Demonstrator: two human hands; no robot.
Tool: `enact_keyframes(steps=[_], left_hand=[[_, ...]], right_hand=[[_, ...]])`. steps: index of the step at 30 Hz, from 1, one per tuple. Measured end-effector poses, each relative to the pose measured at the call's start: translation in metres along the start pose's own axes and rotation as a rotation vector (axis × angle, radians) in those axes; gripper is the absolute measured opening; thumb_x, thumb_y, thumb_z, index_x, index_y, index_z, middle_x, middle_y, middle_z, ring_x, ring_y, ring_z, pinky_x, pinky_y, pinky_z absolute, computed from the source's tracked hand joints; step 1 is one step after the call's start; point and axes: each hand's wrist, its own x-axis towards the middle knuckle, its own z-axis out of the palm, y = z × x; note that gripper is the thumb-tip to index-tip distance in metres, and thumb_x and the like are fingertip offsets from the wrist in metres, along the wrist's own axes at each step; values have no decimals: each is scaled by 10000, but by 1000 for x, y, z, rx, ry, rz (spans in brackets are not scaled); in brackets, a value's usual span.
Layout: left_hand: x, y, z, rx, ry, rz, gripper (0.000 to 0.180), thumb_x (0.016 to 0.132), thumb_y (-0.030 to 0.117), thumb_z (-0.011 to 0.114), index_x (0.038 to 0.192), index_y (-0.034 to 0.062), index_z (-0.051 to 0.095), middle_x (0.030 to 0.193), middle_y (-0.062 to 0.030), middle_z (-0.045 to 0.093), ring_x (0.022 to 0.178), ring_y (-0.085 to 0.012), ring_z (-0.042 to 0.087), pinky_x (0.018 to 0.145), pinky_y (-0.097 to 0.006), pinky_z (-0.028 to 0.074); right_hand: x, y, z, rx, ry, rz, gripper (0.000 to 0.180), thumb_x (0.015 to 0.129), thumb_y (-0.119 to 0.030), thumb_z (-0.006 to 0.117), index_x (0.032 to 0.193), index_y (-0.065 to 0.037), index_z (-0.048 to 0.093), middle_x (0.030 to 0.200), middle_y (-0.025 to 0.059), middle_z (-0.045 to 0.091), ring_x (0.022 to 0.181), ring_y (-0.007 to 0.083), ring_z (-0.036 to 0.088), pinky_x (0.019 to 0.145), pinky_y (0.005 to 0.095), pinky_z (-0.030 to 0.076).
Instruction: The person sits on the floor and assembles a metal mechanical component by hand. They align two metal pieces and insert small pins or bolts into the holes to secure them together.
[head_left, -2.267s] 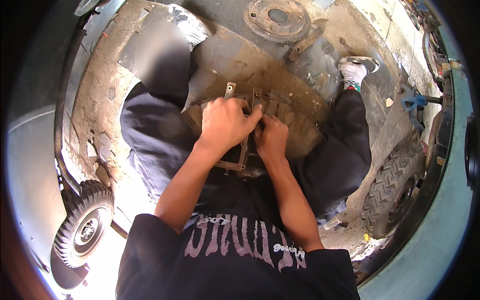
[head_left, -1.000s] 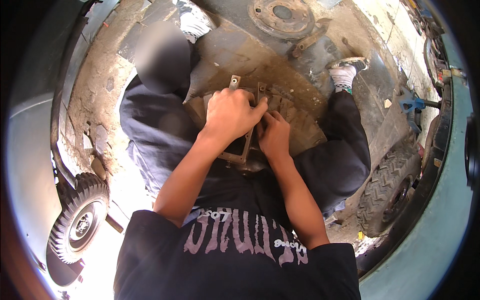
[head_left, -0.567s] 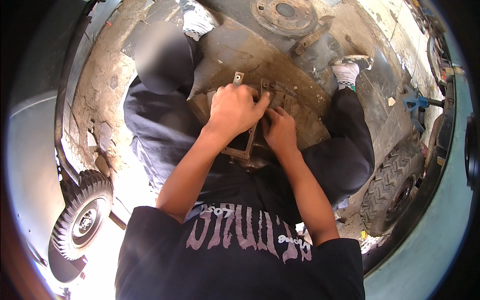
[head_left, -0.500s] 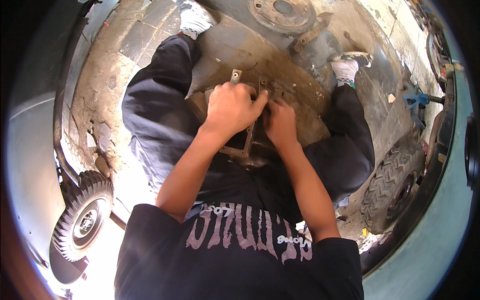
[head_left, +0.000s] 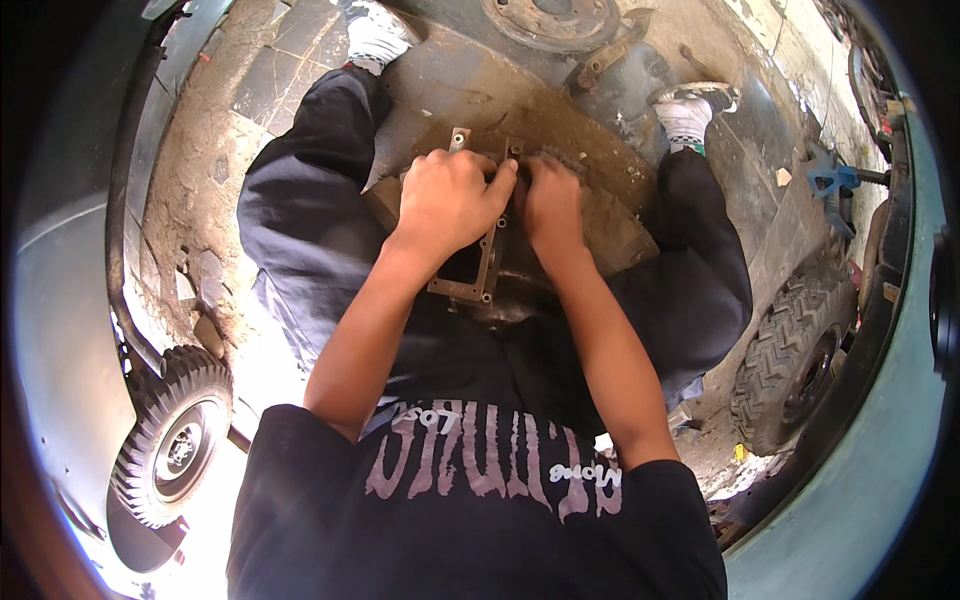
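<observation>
I sit on the ground with a greasy metal housing (head_left: 610,225) between my legs. On top of it lies a rectangular metal frame with bolt holes (head_left: 478,275). My left hand (head_left: 448,200) is closed over the frame's upper part. My right hand (head_left: 552,205) presses next to it, fingers curled on the frame's far edge. What the fingers pinch is hidden under the hands. Both forearms reach down from my black printed shirt.
A round metal hub disc (head_left: 555,18) lies beyond the housing on the dirty tiled floor. A small tyred wheel (head_left: 170,440) stands at lower left, a knobby tyre (head_left: 785,365) at right. A blue tool (head_left: 830,180) lies at far right. My white shoes (head_left: 375,35) flank the work.
Both hands stayed on the frame, shifting slightly up and left with small finger movements. My left knee and shoe have come more into view as the head moved.
</observation>
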Motion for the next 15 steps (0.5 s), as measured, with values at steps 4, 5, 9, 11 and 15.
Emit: enact_keyframes(steps=[4, 5, 9, 11, 15], left_hand=[[4, -1, -1, -26, -1, -2, 446, 975, 476, 690, 897, 67, 849, 717, -236, 718, 744, -444, 737, 790, -485, 608], [4, 0, -1, -24, 1, -2, 450, 971, 482, 693, 896, 67, 850, 716, -234, 719, 748, -439, 740, 792, -480, 610], [1, 9, -10, -6, -31, -65, 448, 922, 504, 730, 914, 75, 854, 723, -232, 728, 780, -422, 753, 816, -478, 612], [2, 12, -16, -2, -88, -100, 440, 892, 503, 747, 926, 78, 856, 730, -231, 732, 793, -412, 759, 823, -477, 613], [-1, 11, -13, -5, -37, -87, 391, 860, 457, 759, 911, 82, 858, 729, -219, 738, 779, -404, 762, 821, -468, 618]], right_hand=[[0, -6, 7, 29, 87, -6, 188, 931, -154, 722, 1017, 13, 730, 996, 267, 697, 946, 501, 681, 834, 572, 549], [-8, -9, 3, 38, 21, 1, 184, 927, -152, 725, 1010, 13, 732, 990, 264, 698, 944, 501, 681, 835, 571, 549], [-22, -8, -12, 13, -71, -14, 170, 909, -140, 739, 998, 5, 744, 979, 247, 708, 937, 495, 686, 837, 565, 551], [-19, -4, -11, 2, -2, -6, 171, 904, -139, 748, 1007, -2, 750, 983, 236, 715, 935, 486, 693, 836, 555, 556], [-10, -5, -19, 145, 124, 86, 173, 916, -140, 755, 1035, -13, 757, 1019, 215, 735, 930, 447, 718, 823, 510, 571]])
